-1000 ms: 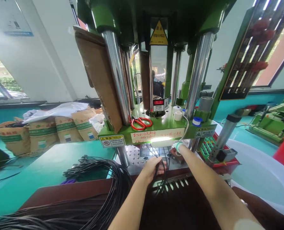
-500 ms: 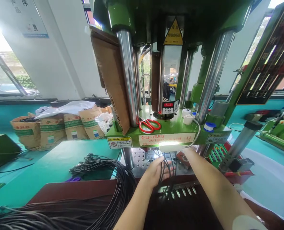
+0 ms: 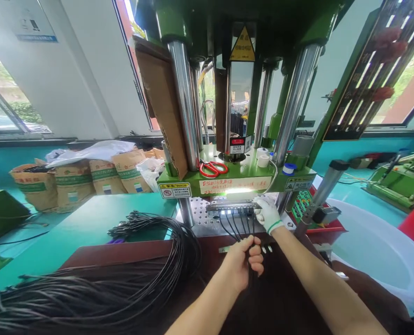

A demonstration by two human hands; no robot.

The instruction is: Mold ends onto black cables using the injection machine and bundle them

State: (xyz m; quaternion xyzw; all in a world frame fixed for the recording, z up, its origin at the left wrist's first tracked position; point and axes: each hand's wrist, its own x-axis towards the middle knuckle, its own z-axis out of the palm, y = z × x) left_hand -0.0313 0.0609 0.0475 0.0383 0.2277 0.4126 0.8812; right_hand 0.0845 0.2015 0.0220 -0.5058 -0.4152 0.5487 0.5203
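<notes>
The bare left hand [image 3: 241, 261] is closed around several black cables [image 3: 233, 228], which rise toward twelve o'clock to a metal bar [image 3: 231, 206] on the press's perforated plate [image 3: 200, 209]. The white-gloved right hand [image 3: 268, 215] pinches the bar's end. More cable [image 3: 88, 298] sprawls at eight o'clock across the worktop [image 3: 130, 253].

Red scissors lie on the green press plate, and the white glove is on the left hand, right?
Not quite: the white glove is on the right hand, not the left, as the head view shows. The left hand is bare, on the black cables. The red scissors do lie on the green press plate.
</notes>
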